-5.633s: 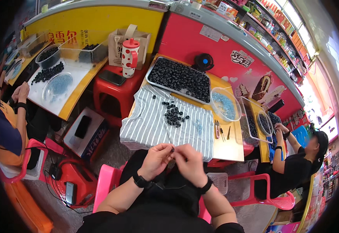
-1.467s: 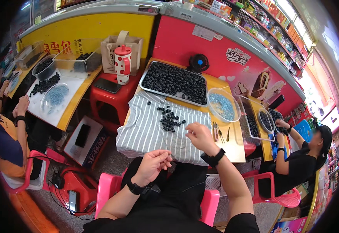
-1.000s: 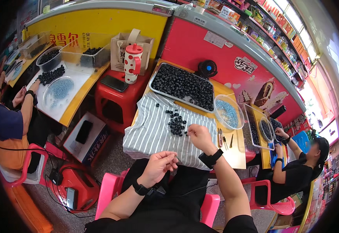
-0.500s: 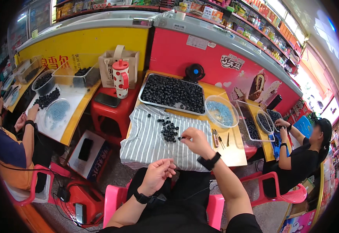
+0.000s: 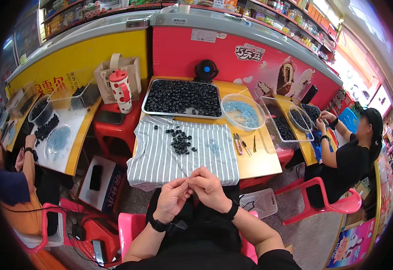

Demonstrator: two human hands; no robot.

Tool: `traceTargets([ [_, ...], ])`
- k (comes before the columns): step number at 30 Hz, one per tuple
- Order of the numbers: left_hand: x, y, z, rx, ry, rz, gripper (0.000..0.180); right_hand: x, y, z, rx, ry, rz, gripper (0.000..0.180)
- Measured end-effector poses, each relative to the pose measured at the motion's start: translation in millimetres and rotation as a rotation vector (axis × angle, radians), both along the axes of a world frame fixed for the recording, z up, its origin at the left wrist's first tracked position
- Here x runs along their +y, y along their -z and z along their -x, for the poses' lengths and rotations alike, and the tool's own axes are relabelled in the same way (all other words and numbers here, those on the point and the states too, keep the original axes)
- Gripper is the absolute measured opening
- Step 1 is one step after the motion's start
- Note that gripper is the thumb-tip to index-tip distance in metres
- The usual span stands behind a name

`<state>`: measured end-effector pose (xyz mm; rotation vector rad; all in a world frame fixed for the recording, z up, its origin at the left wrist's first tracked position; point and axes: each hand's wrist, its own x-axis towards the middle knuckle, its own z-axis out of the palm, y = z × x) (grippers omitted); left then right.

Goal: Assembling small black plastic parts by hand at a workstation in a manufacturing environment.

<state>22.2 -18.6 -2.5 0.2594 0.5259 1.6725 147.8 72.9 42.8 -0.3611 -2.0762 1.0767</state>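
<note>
My left hand (image 5: 171, 198) and my right hand (image 5: 209, 186) meet fingertip to fingertip over my lap, just in front of the table edge. Both are closed in a pinch; what sits between the fingers is too small to make out. Beyond them a grey-and-white striped cloth (image 5: 153, 164) covers the near part of the table. On it lies a loose pile of small round black parts (image 5: 178, 143), with a scatter of tiny light-blue pieces (image 5: 213, 146) to its right. Behind the cloth, a metal tray (image 5: 150, 112) holds many more black parts.
Right of the tray stands a round clear tub (image 5: 224, 120) of light-blue pieces. Tweezers and slim hand tools (image 5: 246, 145) lie on bare wood. A small black fan (image 5: 206, 70) is behind. A spotted tumbler (image 5: 123, 96) stands left on a red stool (image 5: 111, 135). Co-workers (image 5: 356, 144) sit on either side.
My right hand has left the black pile and come back toward me to join my left hand. The blue scatter it covered now shows. The whole view has shifted slightly.
</note>
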Motion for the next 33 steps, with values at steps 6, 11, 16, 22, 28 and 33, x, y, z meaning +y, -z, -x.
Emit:
traceTargets([
  [6, 0.1, -0.3, -2.6, 0.229, -0.107, 0.039, 0.017, -3.3, -5.4, -5.0, -0.035, 0.063, -0.025, 0.007],
  [11, 5.1, -7.3, 0.0, 0.46, -0.153, 0.068, 0.015, 1.4, 9.2, -3.7, 0.032, 0.099, -0.053, 0.006],
  [16, 11.2, -26.4, -5.0, 0.695, -0.173, 0.058, 0.014, 6.8, 7.6, -6.5, 0.059, 0.122, -0.023, 0.008],
  [22, 20.9, -20.8, -3.4, 0.721, -0.178, 0.088, 0.013, 17.5, 5.4, 0.9, 0.029, 0.148, -0.095, 0.008],
  [28, 25.1, -17.0, 6.7, 0.563, -0.179, 0.133, 0.013, 23.5, 0.5, 17.4, -0.034, 0.101, 0.038, 0.013],
  [33, 27.7, -18.6, 11.1, 0.639, -0.245, 0.108, 0.011, 24.3, -0.3, 26.6, -0.01, 0.081, 0.321, 0.015],
])
